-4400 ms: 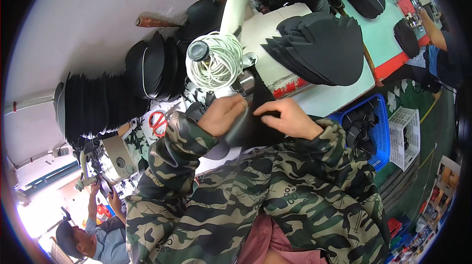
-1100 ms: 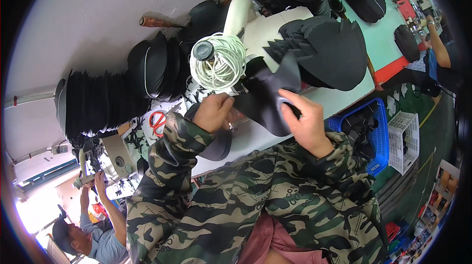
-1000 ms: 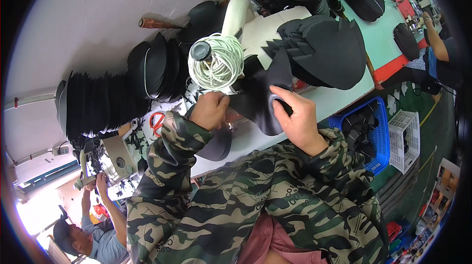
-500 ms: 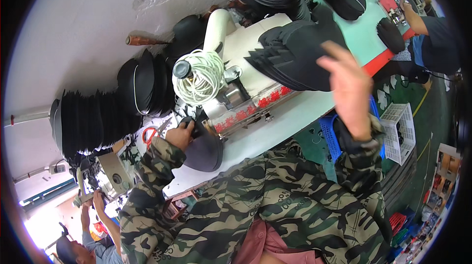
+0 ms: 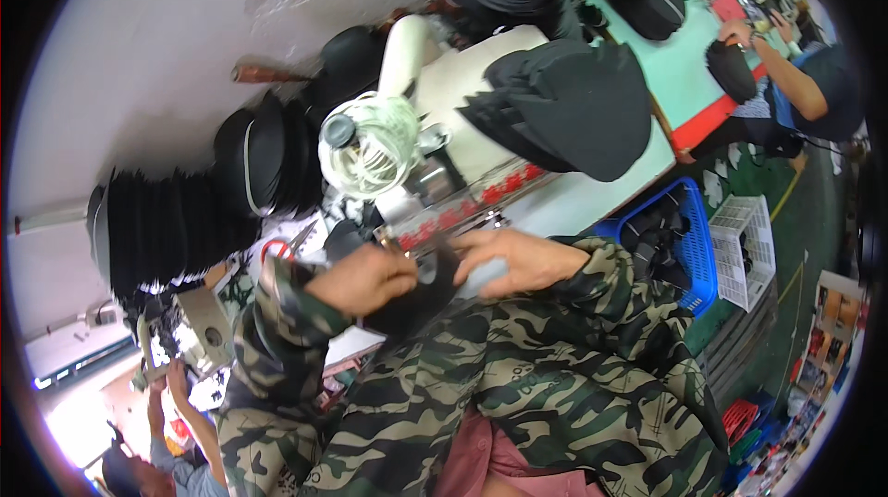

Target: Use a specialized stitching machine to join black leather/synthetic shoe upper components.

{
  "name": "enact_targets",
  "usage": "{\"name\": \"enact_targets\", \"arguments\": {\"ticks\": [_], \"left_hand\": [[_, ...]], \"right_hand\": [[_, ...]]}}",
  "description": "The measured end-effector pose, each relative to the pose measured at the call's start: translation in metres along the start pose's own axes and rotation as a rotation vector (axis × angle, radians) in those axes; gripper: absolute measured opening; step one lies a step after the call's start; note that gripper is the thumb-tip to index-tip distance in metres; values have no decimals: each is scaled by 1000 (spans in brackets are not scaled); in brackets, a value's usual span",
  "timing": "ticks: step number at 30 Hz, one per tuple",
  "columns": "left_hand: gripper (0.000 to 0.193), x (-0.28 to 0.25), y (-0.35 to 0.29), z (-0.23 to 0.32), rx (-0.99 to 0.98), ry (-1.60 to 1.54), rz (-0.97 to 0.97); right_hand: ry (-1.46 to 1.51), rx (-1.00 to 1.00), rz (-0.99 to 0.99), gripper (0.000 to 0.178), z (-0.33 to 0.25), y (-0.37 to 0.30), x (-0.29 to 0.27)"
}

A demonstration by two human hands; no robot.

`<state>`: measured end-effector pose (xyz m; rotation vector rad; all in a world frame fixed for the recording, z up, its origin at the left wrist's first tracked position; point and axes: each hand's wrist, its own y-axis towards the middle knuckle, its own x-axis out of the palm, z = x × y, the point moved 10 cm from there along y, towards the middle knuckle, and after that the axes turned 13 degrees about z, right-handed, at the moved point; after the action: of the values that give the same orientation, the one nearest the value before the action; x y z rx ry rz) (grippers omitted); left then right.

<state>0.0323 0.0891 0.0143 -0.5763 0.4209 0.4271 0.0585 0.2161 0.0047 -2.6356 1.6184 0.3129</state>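
A: Start at the far left. What stands there?
B: A long row of black pieces [image 5: 171, 233], and just right of it a tied bundle [image 5: 273, 159]. Nearer, right of the row, lie red-handled scissors [image 5: 276, 247], partly hidden by a camouflage sleeve [image 5: 291, 307].
A: And the left hand?
B: The left hand [image 5: 359, 280] is next, fingers curled in and closed on the left side of a dark curved piece [image 5: 422, 301]. On the far side of that hand sits a coil of pale cord [image 5: 388, 131].
A: Where does the piece lie in that grip?
B: It reaches rightward and nearer from the fingertips, between the two hands and in front of the near edge of the sewing machine [image 5: 476, 141].
A: Does the right hand have it too?
B: The right hand [image 5: 525, 263] has thumb and forefinger parted, their tips at the piece's right edge. Motion blurs them, so I can't tell whether they pinch it.
A: What's further right?
B: Beyond that hand, a fanned black stack [image 5: 573, 108]; then a blue basket [image 5: 705, 261] with dark scraps inside, and a white crate [image 5: 758, 261] just beside it.
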Motion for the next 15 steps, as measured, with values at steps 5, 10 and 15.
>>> {"name": "enact_targets", "arguments": {"ticks": [5,10,15], "left_hand": [[18,-14,2,-51,-231,-569,12],[17,-15,-1,-57,-262,-699,55],[16,-13,5,-76,-357,-782,58]], "right_hand": [[293,315,181,25,16,9,8],[108,109,133,32,1,18,5],[289,318,366,31,25,20,42]]}}
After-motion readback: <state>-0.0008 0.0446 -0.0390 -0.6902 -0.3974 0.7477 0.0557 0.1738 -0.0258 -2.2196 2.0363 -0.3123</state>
